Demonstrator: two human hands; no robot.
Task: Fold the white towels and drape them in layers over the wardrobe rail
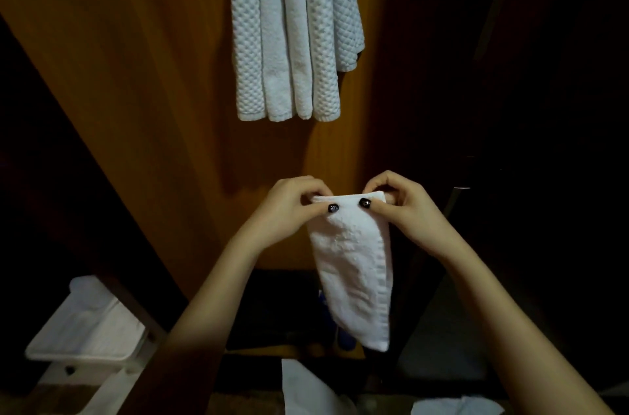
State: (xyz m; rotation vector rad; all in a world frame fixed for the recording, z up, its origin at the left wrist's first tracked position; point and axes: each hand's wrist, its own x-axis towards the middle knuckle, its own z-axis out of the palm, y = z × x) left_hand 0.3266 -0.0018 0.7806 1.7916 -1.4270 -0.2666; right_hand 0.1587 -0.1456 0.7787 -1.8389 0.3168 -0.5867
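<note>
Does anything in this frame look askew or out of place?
Mostly tidy. Among the hanging towels, the rightmost towel ends higher than the others and flares sideways, so the layers look uneven. The left hand and right hand pinch the folded towel level at its top edge.

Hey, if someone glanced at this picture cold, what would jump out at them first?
Low in the centre, the left hand and right hand pinch the top edge of a white towel, which dangles below them, bright against the dark. Above, at top centre, several hanging towels drop side by side in front of the orange-brown wardrobe panel.
</note>
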